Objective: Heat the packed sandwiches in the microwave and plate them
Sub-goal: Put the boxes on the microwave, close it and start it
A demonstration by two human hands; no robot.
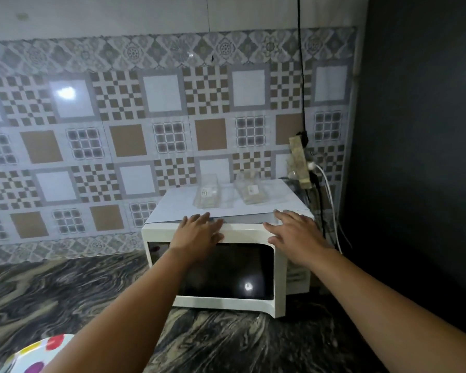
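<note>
1. Clear plastic packs hold our sandwiches: the left pack (207,194) and the right pack (251,190) sit side by side, slightly apart, on top of the white microwave (277,265).
2. We judge them light, thin-walled and easily crushed, slippery too; better to take each by its long sides.
3. Our left hand (199,232) and right hand (296,232) lie flat and spread over the microwave's top front edge, each grip wide open, holding nothing.
4. Blur hides the labels and fillings; the spotted plate (35,354) on the marbled table (65,292) is cut off near left.
</note>
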